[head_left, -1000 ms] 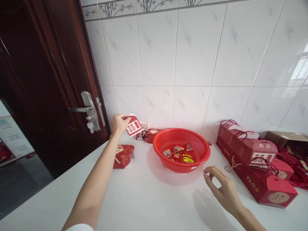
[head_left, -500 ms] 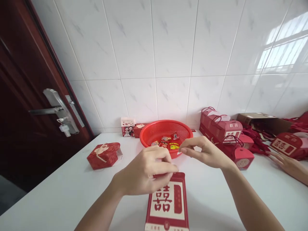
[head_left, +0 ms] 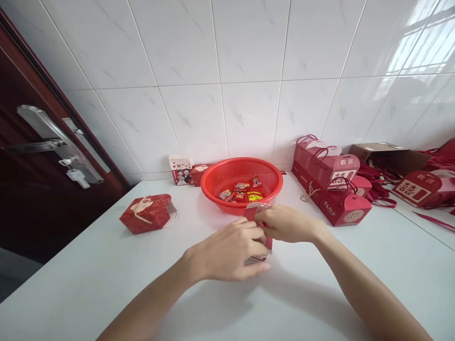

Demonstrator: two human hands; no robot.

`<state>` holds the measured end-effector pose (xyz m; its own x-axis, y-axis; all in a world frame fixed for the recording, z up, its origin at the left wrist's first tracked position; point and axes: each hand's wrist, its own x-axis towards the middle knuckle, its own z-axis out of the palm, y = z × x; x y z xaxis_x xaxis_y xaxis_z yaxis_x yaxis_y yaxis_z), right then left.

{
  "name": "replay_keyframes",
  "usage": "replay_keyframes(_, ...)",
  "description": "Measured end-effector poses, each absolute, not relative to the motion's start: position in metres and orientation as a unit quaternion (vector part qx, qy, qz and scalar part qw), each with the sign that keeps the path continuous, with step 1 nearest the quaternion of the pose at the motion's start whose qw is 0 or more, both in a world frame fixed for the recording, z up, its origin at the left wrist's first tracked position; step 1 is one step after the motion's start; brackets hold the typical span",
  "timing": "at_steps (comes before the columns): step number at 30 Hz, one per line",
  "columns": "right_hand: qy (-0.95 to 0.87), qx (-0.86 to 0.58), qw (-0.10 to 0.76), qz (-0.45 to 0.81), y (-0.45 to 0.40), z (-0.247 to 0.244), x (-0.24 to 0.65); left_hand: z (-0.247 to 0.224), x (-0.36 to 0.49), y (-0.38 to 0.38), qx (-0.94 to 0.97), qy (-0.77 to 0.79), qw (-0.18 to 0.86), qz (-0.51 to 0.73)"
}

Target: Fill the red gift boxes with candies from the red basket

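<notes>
A red cardboard gift box stands on the white table, mostly covered by my hands. Its pale-edged flap sticks up at the far side. My left hand is wrapped over the box's near left side, thumb low at the front. My right hand has its fingers curled onto the top edge from the right; its fingertips are partly hidden. Just behind the box is a red plastic basket with several wrapped snacks and a yellow packet in it.
A marbled red box with a cord stands at left. Two small boxes stand by the wall. Stacked red handled boxes are at right, beyond them red ribbons and a brown carton. A door is at far left.
The box, earlier with its lettered front facing up toward me, is now farther back between my hands. Both hands have closed in on it. Another person's hand at right has left the view.
</notes>
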<state>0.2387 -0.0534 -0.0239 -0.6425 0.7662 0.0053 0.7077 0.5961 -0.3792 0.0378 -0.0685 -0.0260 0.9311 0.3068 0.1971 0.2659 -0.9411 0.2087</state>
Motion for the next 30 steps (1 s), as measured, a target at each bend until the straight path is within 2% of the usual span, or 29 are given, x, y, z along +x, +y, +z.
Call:
replay_keyframes(5, -0.888, -0.398, 0.103, 0.206, -0.057, -0.016, 0.245, -0.012, 0.034, -0.070, 0.972, 0.173, 0.121, 0.103)
replay_keyframes(10, -0.883, -0.422, 0.072, 0.194, -0.056, -0.013, 0.256, -0.009, 0.028, -0.065, 0.954, 0.242, 0.113, 0.135)
replay_keyframes(15, -0.860, -0.436, 0.075, 0.253, -0.057, -0.009, 0.263, -0.009, 0.014, -0.058, 0.925, 0.360, 0.093, 0.079)
replay_keyframes(21, -0.825, -0.456, 0.085, 0.324, -0.051, -0.009, 0.275, -0.011, 0.015, -0.061, 0.909, 0.403, 0.107, 0.006)
replay_keyframes(25, -0.806, -0.418, 0.081, 0.412, -0.042, -0.010, 0.281, -0.003, 0.020, -0.064, 0.892, 0.417, 0.145, -0.092)
replay_keyframes(30, -0.784, -0.385, 0.068, 0.482, -0.031, -0.014, 0.282, 0.006, 0.014, -0.062, 0.885, 0.375, 0.261, -0.095)
